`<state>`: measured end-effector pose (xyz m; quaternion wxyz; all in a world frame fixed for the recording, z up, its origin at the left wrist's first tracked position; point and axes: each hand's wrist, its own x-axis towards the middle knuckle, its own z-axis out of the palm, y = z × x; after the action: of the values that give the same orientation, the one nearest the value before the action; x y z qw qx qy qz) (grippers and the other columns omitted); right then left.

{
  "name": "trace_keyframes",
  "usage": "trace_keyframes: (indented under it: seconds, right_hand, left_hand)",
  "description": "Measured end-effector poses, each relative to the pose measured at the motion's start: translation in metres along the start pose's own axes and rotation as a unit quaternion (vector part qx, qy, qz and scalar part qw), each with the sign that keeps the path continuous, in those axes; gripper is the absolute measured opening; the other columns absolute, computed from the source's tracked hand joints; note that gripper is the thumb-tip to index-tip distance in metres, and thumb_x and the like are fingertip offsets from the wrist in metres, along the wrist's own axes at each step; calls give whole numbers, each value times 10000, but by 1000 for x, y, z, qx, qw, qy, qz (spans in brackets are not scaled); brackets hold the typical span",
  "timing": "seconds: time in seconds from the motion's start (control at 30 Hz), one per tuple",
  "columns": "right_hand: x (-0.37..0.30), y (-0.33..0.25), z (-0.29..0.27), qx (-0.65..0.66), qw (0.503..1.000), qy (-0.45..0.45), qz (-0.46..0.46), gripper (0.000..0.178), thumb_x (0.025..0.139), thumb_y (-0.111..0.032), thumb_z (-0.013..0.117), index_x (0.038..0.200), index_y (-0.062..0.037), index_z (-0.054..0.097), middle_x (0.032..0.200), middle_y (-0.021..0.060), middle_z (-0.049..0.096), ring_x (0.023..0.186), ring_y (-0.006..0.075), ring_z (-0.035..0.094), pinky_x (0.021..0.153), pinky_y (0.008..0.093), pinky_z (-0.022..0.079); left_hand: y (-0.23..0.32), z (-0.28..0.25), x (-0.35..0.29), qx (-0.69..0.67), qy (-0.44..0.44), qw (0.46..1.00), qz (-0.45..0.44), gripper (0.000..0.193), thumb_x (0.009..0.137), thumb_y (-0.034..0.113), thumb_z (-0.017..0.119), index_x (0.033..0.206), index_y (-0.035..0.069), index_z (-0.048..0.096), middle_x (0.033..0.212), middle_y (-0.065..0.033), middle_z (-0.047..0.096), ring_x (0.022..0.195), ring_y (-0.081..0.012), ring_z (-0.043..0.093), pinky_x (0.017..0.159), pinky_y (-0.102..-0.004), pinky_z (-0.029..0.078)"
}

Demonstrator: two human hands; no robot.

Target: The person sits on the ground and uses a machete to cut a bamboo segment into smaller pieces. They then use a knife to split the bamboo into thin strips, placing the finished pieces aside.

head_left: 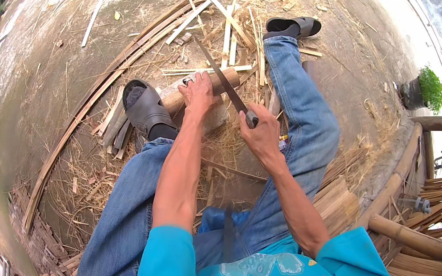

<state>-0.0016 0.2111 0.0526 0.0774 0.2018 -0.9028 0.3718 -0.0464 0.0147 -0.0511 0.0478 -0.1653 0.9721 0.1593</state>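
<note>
A thick brown bamboo piece (230,77) lies crosswise between my feet, resting on a pale block (215,116). My left hand (199,93) is closed over it from above and presses it down. In my right hand (263,132) is the dark handle of a hand saw (217,72), whose long tapering blade points away from me. That blade crosses the bamboo close to its right end; its teeth are too small to make out. My left sandal (147,110) is beside the bamboo's left end, which is partly hidden by the foot and hand.
Long bent bamboo strips (101,88) curve along the left. Pale split slats (229,31) and shavings litter the ground ahead. My right sandal (304,26) is flat beyond them. A potted green plant (431,90) and bamboo poles (416,240) stand at the right.
</note>
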Motion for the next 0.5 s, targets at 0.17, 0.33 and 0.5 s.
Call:
trace_keyframes:
  seconds: [0.17, 0.33, 0.5]
  right_hand:
    - [-102, -11, -83, -20, 995, -44, 86, 217, 903, -102, 723, 806, -38, 539, 752, 113, 534, 639, 326, 585, 572, 423, 439]
    - [-36, -5, -38, -35, 996, -40, 67, 216, 934, -167, 699, 845, -35, 554, 785, 133, 558, 660, 341, 602, 587, 443, 450]
    - [-15, -6, -22, -21, 999, -20, 26, 191, 934, -190, 698, 892, -42, 585, 804, 131, 574, 683, 348, 623, 597, 446, 459]
  left_hand:
    - [5, -2, -3, -1, -2, 1000, 0, 703, 758, 278, 813, 1346, 55, 501, 1274, -156, 558, 1097, -385, 640, 918, -650, 375]
    - [-5, 13, 5, 0, 24, 1000, -16, 822, 709, 387, 916, 1340, 104, 472, 1281, -157, 549, 1137, -417, 614, 875, -645, 369]
    - [-9, 4, 14, -25, -17, 1000, 2, 815, 695, 399, 922, 1296, 81, 474, 1254, -180, 556, 1107, -451, 599, 832, -598, 371]
